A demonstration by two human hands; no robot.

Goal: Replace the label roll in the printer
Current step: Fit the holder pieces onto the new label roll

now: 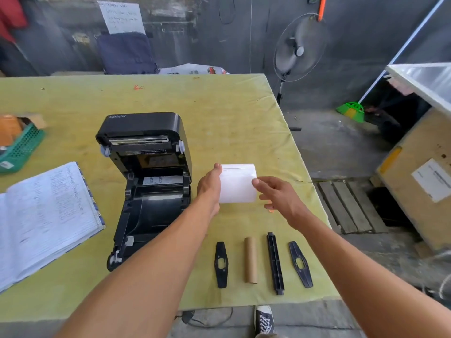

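Holding step: the new label roll point(238, 184) is between both hands over the desk point(219, 113) and not yet mounted. The task is judged to be near its midpoint.
Left hand point(210, 184): clamped on the roll's left end, thumb over the top.
Right hand point(278, 198): fingers loose, one tip touching the roll's right end, not wrapped round it.
Roll appearance: white, full and cylindrical, with its axis running hand to hand. A loose outer edge shows near the top.
Printer point(146, 181): lid raised, no roll seated, just left of the left hand.
Loose parts: cardboard core point(251, 259), black spindle point(275, 263) and two guide plates point(221, 264) lie in a row, nearer the person than the hands.
Next move: this likely calls for passing the spindle through the roll's bore — squarely aligned — then fitting a plate at each end.
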